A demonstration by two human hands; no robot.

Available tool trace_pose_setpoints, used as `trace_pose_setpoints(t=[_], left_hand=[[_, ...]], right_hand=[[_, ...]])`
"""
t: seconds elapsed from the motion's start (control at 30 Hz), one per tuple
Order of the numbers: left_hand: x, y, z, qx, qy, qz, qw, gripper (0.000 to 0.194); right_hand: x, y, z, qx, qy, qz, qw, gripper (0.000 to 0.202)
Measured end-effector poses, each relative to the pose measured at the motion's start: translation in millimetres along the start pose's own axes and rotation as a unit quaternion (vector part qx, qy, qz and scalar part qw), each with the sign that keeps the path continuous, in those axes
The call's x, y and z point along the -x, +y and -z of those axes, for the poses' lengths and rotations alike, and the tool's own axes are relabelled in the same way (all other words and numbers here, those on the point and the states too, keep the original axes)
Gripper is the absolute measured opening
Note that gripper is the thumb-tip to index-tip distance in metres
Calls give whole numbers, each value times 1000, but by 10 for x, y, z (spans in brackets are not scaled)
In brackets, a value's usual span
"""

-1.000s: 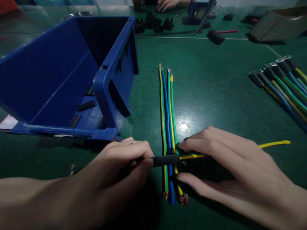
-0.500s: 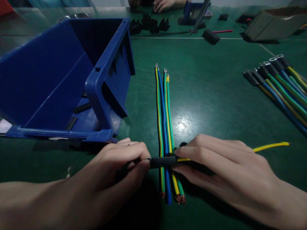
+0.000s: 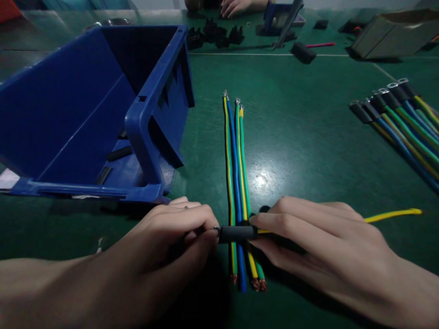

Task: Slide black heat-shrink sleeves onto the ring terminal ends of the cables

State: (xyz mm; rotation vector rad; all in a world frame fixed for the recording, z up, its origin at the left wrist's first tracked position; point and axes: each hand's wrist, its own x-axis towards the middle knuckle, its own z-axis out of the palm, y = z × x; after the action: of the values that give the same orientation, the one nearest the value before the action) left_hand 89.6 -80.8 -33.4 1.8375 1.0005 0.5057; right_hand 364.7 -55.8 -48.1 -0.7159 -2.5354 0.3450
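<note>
My left hand (image 3: 181, 251) is closed, its thumb and forefinger pinching a ring terminal (image 3: 216, 230) that is mostly hidden. A short black sleeve (image 3: 237, 233) sits beside the terminal, over a yellow wire (image 3: 391, 215). My right hand (image 3: 318, 246) is closed around this wire, fingertips at the sleeve's right end, and the wire's tail sticks out to the right behind the hand. Beneath the sleeve lie several blue and green-yellow wires (image 3: 236, 164) side by side, with metal terminals at the far ends. Bare copper shows at some of the near ends.
On the left stands a large blue bin (image 3: 151, 151) with a few black sleeves (image 3: 119, 153) inside. At right lies a bundle of sleeved wires (image 3: 404, 123). Farther back are black parts (image 3: 216, 34), a cardboard box (image 3: 394, 34) and another person's hand (image 3: 235, 8).
The black sleeve has turned slightly between my hands, and the yellow wire's tail has shifted a little down and right. Both hands keep their hold.
</note>
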Motion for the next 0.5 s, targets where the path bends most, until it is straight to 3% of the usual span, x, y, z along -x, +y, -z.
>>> trace_pose_setpoints(t=[0.5], left_hand=[[-4,21,14,5,5,14,1000,34]], right_hand=[[-33,11,47,-26,-13,12,999,29]])
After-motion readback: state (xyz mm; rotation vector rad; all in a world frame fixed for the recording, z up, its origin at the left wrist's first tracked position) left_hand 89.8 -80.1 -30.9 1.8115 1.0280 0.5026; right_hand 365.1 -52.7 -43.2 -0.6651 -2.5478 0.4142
